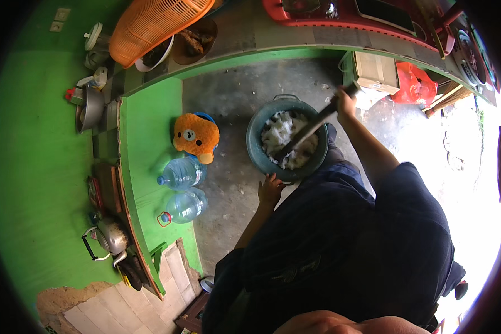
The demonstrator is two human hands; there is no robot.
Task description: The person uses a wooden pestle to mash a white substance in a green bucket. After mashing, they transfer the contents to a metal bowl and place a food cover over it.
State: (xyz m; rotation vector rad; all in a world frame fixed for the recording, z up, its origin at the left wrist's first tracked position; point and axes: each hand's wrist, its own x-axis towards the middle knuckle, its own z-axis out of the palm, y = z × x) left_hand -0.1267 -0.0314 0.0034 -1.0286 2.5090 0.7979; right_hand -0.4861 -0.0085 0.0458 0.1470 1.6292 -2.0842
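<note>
A round grey-green basin (pixel 254 137) with loop handles stands on the concrete floor before me. It holds a white, clumpy, moist-looking mass (pixel 282 129), too coarse in the picture to name surely. My right hand (pixel 345 105) grips the upper part of a long dark pestle-like stick (pixel 313 126). The stick slants down to the left, its lower end sunk in the white mass. At the basin's near rim, my left hand (pixel 271 188) holds the edge beside the near handle, its fingertips over the rim.
On the left stand two large water bottles (pixel 183 173) (pixel 187 205) and an orange bear-faced cushion (pixel 196 135). A tiled counter (pixel 238 38) above carries an orange basket (pixel 154 29) and a red rack (pixel 284 18). A cardboard box (pixel 375 72) and red plastic bag (pixel 413 85) sit at the right.
</note>
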